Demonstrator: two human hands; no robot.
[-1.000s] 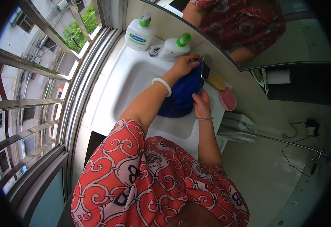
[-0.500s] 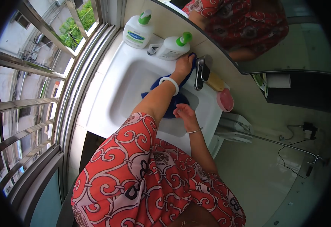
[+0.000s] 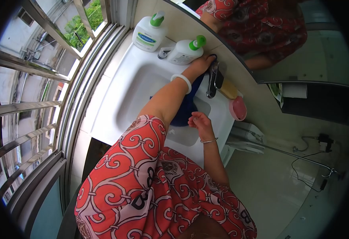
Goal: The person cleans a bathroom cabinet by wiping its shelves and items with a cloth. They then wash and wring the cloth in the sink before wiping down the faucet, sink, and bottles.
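My left hand (image 3: pixel 201 67), with a white bangle at the wrist, reaches to the back of the white sink (image 3: pixel 140 73) beside the chrome faucet (image 3: pixel 212 81). Its fingers are closed on one end of a dark blue cloth (image 3: pixel 185 113). The cloth runs down from there into the basin, partly hidden behind my left forearm. Over the basin's near right side, my right hand (image 3: pixel 201 122) hovers close to the cloth's lower edge. Its fingers are loosely bent and apart, holding nothing.
Two white pump bottles with green tops, a Cetaphil bottle (image 3: pixel 147 38) and another bottle (image 3: pixel 184 52), stand on the sink's back rim. Right of the faucet are a yellowish object (image 3: pixel 228 90) and a pink soap dish (image 3: pixel 238 108). A mirror (image 3: pixel 278 51) hangs above; a barred window lies left.
My left hand has moved slightly further back and right, towards the wall by the faucet, drawing the cloth straighter. My right hand has shifted a little right and down.
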